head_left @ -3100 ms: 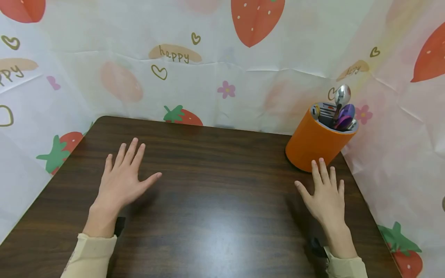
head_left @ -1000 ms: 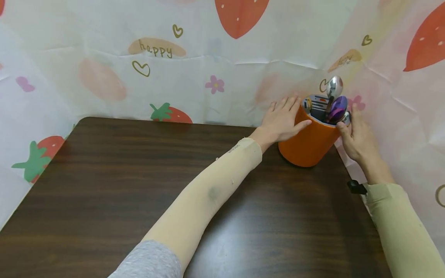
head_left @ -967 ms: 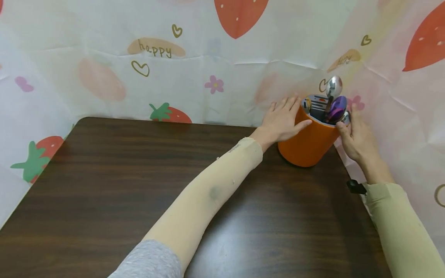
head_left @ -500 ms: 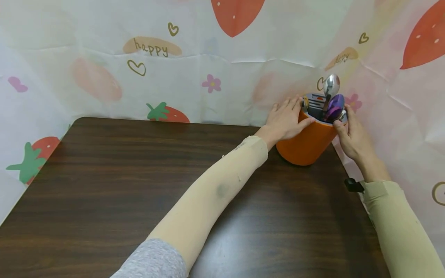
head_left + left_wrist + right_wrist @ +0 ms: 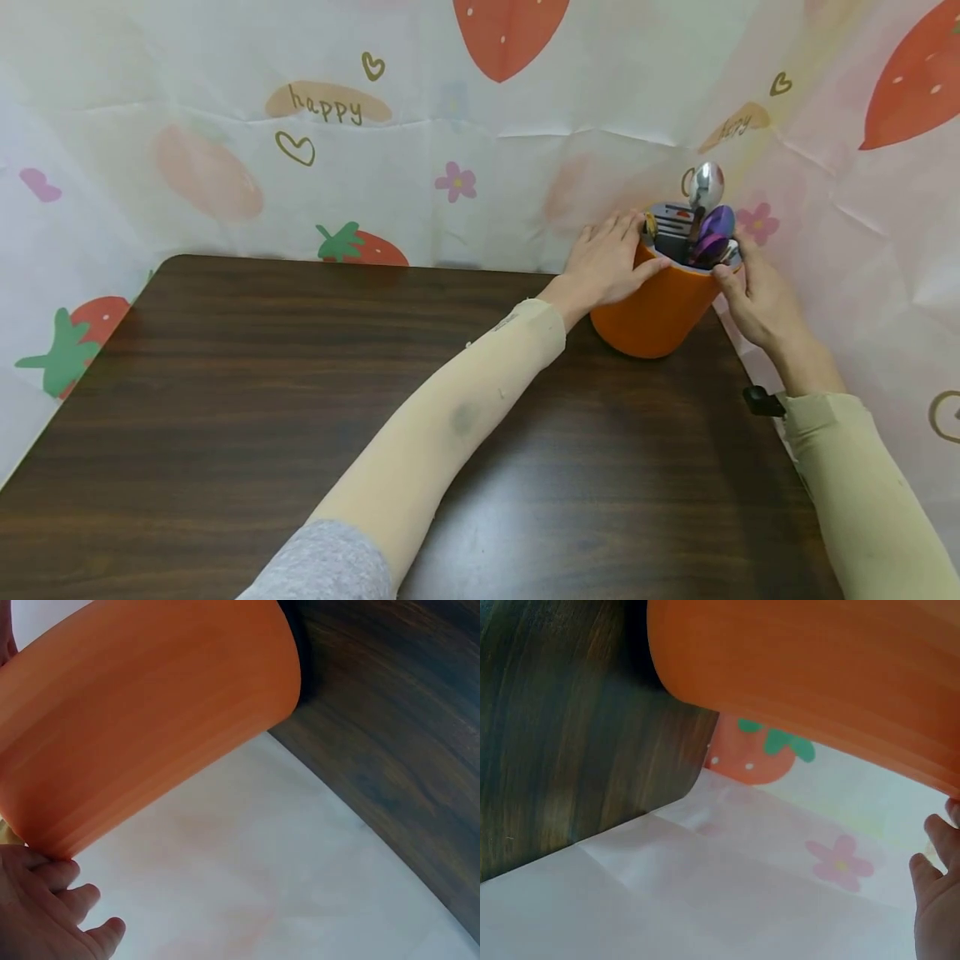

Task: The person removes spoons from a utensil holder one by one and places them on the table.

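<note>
Two hands bracket an orange holder [image 5: 660, 304] at the far right corner of the counter [image 5: 300, 400]. The left hand [image 5: 609, 260] lies against the holder's left wall, fingers straight and close together, thumb laid along the rim toward the front; it presses rather than wraps. The right hand [image 5: 753, 292] meets the right side of the rim, thumb and fingers curled onto the edge beside the utensils; whether it pinches the rim or a handle cannot be told.

Holder orientation: long axis near upright, mouth up, top tilted slightly toward the right. Both wrist views show its wall slanted against the counter. Inside stand a metal spoon [image 5: 706, 180], bowl uppermost and highest, and a purple spoon [image 5: 715, 227] just below it, both leaning right with handles down in the holder.

Edges: the holder sits close to the counter's back and right edges, with the strawberry-print sheet [image 5: 465, 108] rising just behind and to the right. Open counter extends well to the left and toward the person, crossed only by the left forearm [image 5: 442, 425].
</note>
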Tool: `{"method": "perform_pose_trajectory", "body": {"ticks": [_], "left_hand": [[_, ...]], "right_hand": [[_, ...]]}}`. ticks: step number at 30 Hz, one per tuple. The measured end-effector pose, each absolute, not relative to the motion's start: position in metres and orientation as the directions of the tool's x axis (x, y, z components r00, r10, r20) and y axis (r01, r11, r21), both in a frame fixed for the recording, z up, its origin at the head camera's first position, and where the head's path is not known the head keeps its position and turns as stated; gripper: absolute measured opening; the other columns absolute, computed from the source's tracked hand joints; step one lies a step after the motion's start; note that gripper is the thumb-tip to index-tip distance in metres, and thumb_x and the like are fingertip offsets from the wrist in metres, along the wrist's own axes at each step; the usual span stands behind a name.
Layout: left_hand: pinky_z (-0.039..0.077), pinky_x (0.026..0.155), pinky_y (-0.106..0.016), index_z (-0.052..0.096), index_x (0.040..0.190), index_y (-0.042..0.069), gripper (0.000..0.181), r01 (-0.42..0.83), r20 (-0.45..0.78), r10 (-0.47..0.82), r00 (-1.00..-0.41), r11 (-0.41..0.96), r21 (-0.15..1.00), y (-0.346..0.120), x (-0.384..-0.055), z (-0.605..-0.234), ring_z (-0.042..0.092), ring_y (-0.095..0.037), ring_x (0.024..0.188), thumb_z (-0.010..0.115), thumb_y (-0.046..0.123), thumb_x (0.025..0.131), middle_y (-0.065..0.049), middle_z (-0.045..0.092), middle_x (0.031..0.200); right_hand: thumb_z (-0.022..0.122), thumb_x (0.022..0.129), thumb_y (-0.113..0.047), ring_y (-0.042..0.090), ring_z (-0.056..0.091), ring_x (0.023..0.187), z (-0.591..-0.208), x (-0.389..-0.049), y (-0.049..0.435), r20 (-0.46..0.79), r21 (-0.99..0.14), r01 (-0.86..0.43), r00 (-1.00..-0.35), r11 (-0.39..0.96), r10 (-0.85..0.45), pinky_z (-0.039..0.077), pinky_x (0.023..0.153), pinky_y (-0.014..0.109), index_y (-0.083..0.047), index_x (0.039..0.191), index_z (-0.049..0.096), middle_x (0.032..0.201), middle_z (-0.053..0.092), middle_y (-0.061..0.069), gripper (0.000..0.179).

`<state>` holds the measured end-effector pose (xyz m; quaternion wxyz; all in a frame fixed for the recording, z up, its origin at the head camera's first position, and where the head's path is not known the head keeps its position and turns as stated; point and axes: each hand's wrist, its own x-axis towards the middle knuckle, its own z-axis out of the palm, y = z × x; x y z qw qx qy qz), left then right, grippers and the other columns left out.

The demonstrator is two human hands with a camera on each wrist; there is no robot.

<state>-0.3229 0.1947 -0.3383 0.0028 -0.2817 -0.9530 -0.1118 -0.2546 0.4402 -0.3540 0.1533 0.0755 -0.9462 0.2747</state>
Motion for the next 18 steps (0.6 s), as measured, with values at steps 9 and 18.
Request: {"method": "perform_pose_trajectory", "body": {"ticks": [9,18], "left_hand": [[0.003,0.13,-0.039,0.006,0.169,0.022,0.087,0.538,0.079,0.534,-0.842,0.815,0.214,0.177,-0.317,-0.339,0.002,-0.016,0.161,0.019,0.075,0.102,0.006,0.004,0.175],[0.001,0.13,-0.041,0.009,0.169,0.019,0.088,0.538,0.103,0.529,-0.842,0.814,0.221,0.15,-0.31,-0.342,0.004,-0.019,0.161,0.022,0.074,0.102,0.002,0.007,0.175]], "right_hand": [[0.042,0.108,-0.055,0.059,0.035,0.143,-0.352,-0.254,0.427,0.355,-0.449,-0.288,-0.926,0.846,-0.127,0.022,0.118,0.072,-0.022,0.167,0.026,0.158,0.038,0.033,0.07],[0.045,0.109,-0.047,0.053,0.034,0.147,-0.354,-0.253,0.408,0.404,-0.393,-0.38,-0.889,0.837,-0.215,0.022,0.123,0.063,-0.009,0.163,0.032,0.161,0.037,0.028,0.068]]}}
